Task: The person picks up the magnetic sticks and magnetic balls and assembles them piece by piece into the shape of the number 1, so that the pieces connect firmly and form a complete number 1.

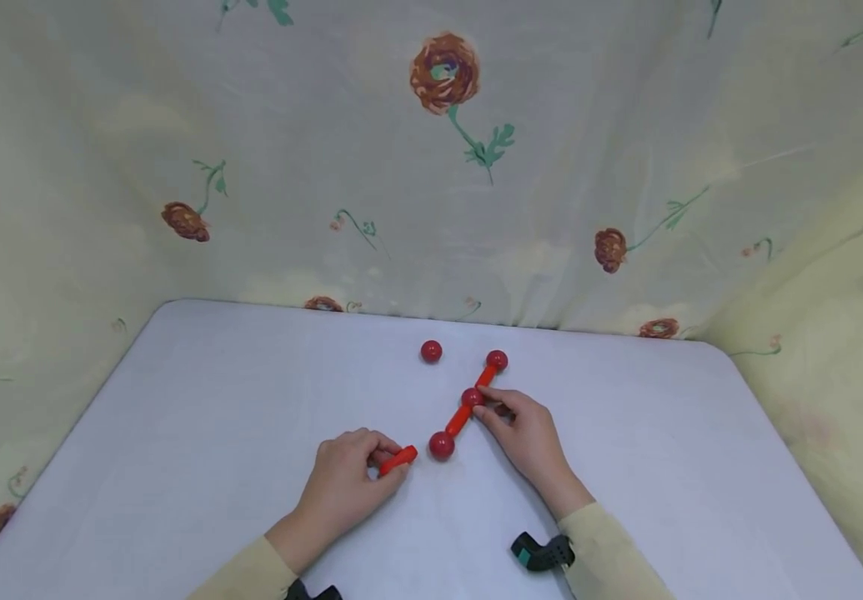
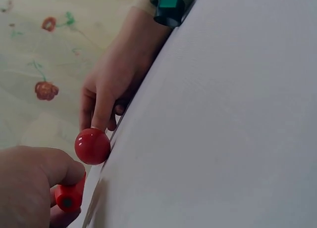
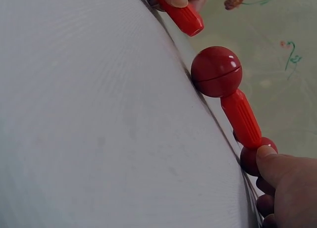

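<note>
A chain of red balls and red rods lies slantwise on the table: a near ball (image 1: 442, 446), a rod (image 1: 459, 420), a middle ball (image 1: 472, 397), another rod (image 1: 486, 377) and a far ball (image 1: 497, 360). My right hand (image 1: 527, 437) pinches the middle ball between thumb and fingers. Left of the chain, my left hand (image 1: 354, 477) holds a loose red rod (image 1: 399, 459), one end pointing at the near ball with a small gap between. In the right wrist view, the near ball (image 3: 217, 71) shows a seam around it.
A single red ball (image 1: 431, 352) lies apart, left of the chain's far end. The white table (image 1: 251, 392) has rounded far corners, and a flowered cloth (image 1: 551, 150) hangs behind it. Dark bands (image 1: 544, 552) are on both wrists.
</note>
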Demonstrator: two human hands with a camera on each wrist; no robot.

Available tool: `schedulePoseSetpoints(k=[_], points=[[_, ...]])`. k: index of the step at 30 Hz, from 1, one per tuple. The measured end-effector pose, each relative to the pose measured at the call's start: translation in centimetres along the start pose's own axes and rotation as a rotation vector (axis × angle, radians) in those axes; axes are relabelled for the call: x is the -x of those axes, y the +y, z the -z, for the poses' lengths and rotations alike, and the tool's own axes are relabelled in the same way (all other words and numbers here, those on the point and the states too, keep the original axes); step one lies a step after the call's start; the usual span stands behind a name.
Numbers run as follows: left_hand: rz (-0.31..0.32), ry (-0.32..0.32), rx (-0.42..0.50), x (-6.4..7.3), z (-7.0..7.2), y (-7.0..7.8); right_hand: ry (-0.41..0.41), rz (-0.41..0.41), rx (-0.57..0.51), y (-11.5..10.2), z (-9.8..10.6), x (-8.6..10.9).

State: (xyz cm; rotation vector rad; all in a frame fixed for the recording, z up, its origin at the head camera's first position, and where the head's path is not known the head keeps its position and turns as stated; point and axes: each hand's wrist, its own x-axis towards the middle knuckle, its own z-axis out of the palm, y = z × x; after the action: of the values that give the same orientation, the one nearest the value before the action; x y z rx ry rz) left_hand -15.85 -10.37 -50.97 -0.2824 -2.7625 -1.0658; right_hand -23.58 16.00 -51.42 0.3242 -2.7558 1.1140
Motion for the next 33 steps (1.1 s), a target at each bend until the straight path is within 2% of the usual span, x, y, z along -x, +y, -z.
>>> schedulePoseSetpoints(k=[9, 13, 25, 33], points=[[-0.007, -0.019, -0.025, 0.2, -0.6, 0.7, 0.005, -0.002, 0.0, -0.1, -0.1, 0.0], [-0.012, -0.009, -0.038, 0.3, -1.0, 1.0, 0.004, 0.005, 0.003, -0.1, -0.1, 0.1], [-0.02, 0.01, 0.004, 0.2, -1.4, 1.9, 0.014, 0.024, 0.006, -0.1, -0.2, 0.0], [-0.023, 0.006, -0.017, 0.0, -1.8, 2.1, 0.009, 0.005, -0.01, -0.1, -0.2, -0.1]])
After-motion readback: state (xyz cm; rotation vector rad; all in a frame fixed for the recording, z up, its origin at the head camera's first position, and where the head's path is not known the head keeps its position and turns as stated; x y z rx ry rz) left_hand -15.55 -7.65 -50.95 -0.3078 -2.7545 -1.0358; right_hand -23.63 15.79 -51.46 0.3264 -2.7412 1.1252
